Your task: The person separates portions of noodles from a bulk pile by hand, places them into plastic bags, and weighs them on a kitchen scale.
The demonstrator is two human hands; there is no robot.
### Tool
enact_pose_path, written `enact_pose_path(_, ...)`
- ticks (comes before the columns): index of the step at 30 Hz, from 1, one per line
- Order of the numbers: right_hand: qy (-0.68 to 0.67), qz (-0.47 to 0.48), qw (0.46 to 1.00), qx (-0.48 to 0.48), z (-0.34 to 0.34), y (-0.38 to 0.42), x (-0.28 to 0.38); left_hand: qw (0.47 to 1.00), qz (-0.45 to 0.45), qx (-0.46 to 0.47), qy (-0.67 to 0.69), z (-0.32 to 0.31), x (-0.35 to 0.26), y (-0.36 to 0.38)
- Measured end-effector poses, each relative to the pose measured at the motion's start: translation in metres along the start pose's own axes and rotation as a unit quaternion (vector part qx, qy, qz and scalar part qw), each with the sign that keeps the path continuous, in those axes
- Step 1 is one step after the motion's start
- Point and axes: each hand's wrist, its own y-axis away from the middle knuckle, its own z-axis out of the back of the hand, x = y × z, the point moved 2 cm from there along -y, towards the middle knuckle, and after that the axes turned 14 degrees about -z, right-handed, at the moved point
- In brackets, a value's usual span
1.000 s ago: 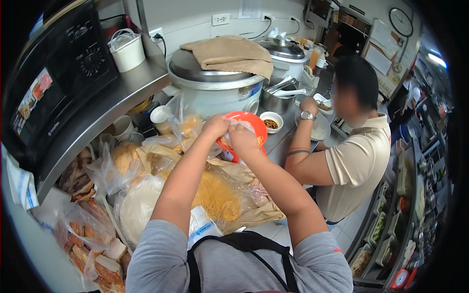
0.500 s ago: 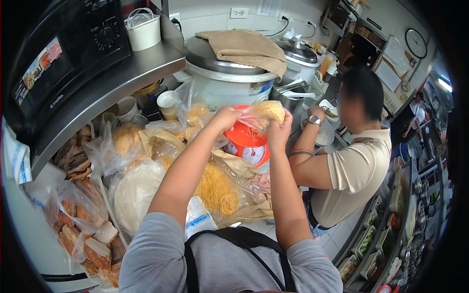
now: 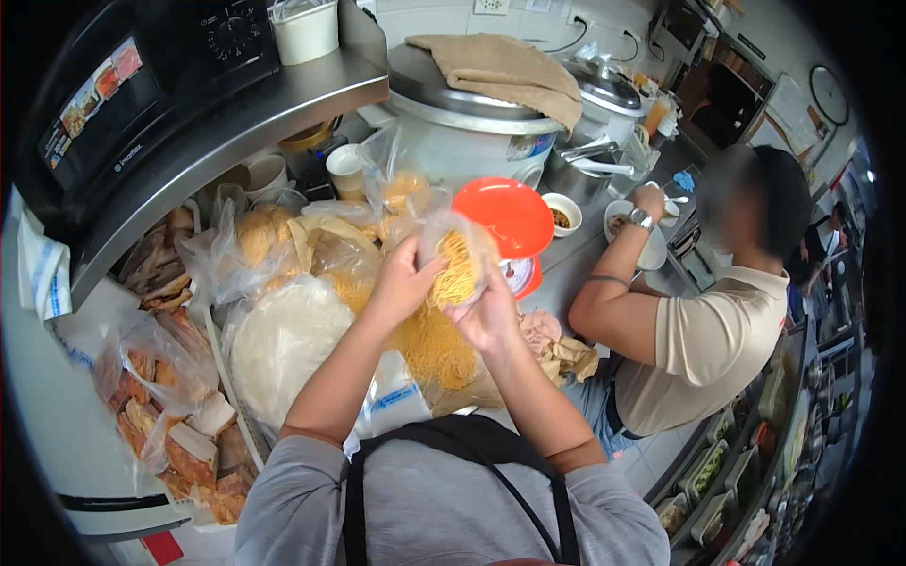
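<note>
A small clear plastic bag of yellow noodles (image 3: 456, 268) is held up between both hands. My left hand (image 3: 406, 279) grips the bag's left side with bent fingers. Under its lower right side, my right hand (image 3: 489, 314) has its fingers wrapped round the bag. Just beyond them sits the orange scale's round pan (image 3: 506, 217), with nothing on it, and part of the dial (image 3: 516, 274) shows below. Beneath my hands lies a loose heap of yellow noodles (image 3: 439, 351). A bag of round white sheets (image 3: 288, 349) is left of my left forearm.
Bags of noodles (image 3: 260, 236) and a paper cup (image 3: 346, 170) stand at the back left, below a steel shelf (image 3: 236, 123). Bagged browned meat (image 3: 193, 443) fills a bin at left. A co-worker (image 3: 717, 330) stands at right near bowls. A large cooker (image 3: 462, 141) is behind.
Both hands have come back from over the scale, toward me and to the left, with the noodle bag. The pan is now uncovered. The view has shifted, and the co-worker appears farther right.
</note>
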Motion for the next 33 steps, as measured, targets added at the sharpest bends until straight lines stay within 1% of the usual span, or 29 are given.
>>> enact_pose_path(2, 0.000, -0.044, 0.997, -0.066, 0.015, 0.001, -0.030, 0.996, 0.085, -0.017, -0.010, 0.006, 0.012, 0.034)
enact_pose_path(4, 0.018, -0.087, 0.989, -0.114, 0.034, 0.004, -0.059, 0.988, 0.154, -0.005, -0.027, 0.015, 0.046, 0.071)
enact_pose_path(5, -0.004, -0.118, 0.986, -0.116, 0.054, 0.003, -0.072, 0.982, 0.187, -0.001, -0.036, 0.018, 0.056, 0.084)
enact_pose_path(8, 0.029, -0.147, 0.973, -0.179, 0.069, 0.010, -0.083, 0.935, 0.344, -0.062, 0.068, 0.025, 0.027, 0.101)
enact_pose_path(9, 0.005, -0.142, 0.977, -0.160, 0.070, 0.013, -0.080, 0.931, 0.344, -0.077, 0.095, 0.031, 0.039, 0.107)
enact_pose_path(12, 0.040, -0.103, 0.979, -0.171, 0.058, 0.025, -0.069, 0.931, 0.348, -0.072, 0.089, 0.037, 0.033, 0.101)
enact_pose_path(13, 0.041, -0.114, 0.981, -0.154, 0.055, 0.029, -0.065, 0.935, 0.332, -0.075, 0.103, 0.034, 0.025, 0.097)
enact_pose_path(16, 0.103, -0.178, 0.974, -0.093, 0.052, 0.041, -0.063, 0.945, 0.286, -0.081, 0.134, 0.025, 0.014, 0.091)
enact_pose_path(19, 0.190, -0.181, 0.948, -0.181, 0.051, 0.040, -0.067, 0.974, 0.192, 0.029, 0.113, 0.013, 0.025, 0.098)
enact_pose_path(20, 0.272, -0.159, 0.929, -0.193, 0.051, 0.039, -0.066, 0.979, 0.180, 0.058, 0.079, 0.011, 0.024, 0.099)
enact_pose_path(22, 0.429, -0.113, 0.872, -0.208, 0.057, 0.030, -0.066, 0.982, 0.154, 0.113, 0.009, 0.008, 0.022, 0.102)
enact_pose_path(23, 0.524, -0.063, 0.819, -0.223, 0.072, 0.025, -0.064, 0.989, 0.131, 0.065, 0.031, 0.006, 0.030, 0.107)
enact_pose_path(24, 0.612, -0.011, 0.755, -0.234, 0.094, 0.018, -0.059, 0.988, 0.140, 0.048, 0.044, 0.007, 0.024, 0.108)
enact_pose_path(25, 0.692, 0.041, 0.679, -0.240, 0.104, 0.015, -0.054, 0.987, 0.148, 0.030, 0.058, 0.009, 0.014, 0.107)
enact_pose_path(28, 0.735, 0.175, 0.600, -0.262, 0.046, 0.026, -0.026, 0.982, 0.167, -0.004, 0.083, 0.015, 0.009, 0.111)
enact_pose_path(29, 0.711, 0.181, 0.640, -0.228, 0.037, 0.023, -0.024, 0.981, 0.172, -0.011, 0.089, 0.016, 0.010, 0.112)
enact_pose_path(31, 0.655, 0.196, 0.713, -0.159, 0.022, 0.015, -0.020, 0.986, 0.156, 0.005, 0.062, 0.019, 0.015, 0.113)
enact_pose_path(33, 0.709, 0.223, 0.660, -0.107, -0.006, 0.017, -0.021, 0.989, 0.141, 0.013, 0.044, 0.019, 0.017, 0.114)
